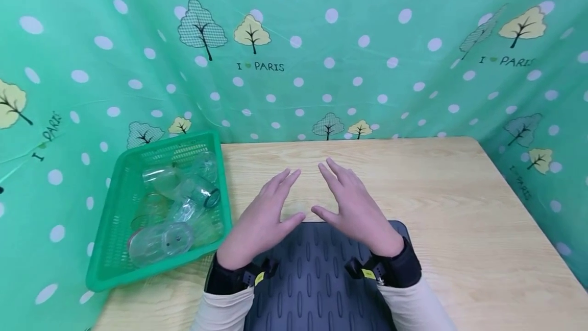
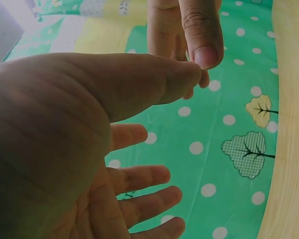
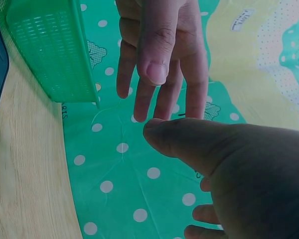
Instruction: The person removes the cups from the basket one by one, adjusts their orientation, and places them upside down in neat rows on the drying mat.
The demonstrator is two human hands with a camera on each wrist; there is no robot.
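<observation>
Clear plastic cups [image 1: 176,203] are piled in green basket [image 1: 115,229] at table [image 1: 459,208] left edge, untouched; left hand [image 1: 264,218] and right hand [image 1: 353,208] are held spread, empty, over dark mat [image 1: 317,280]. Overhanging basket could be tipped by a careless reach
</observation>
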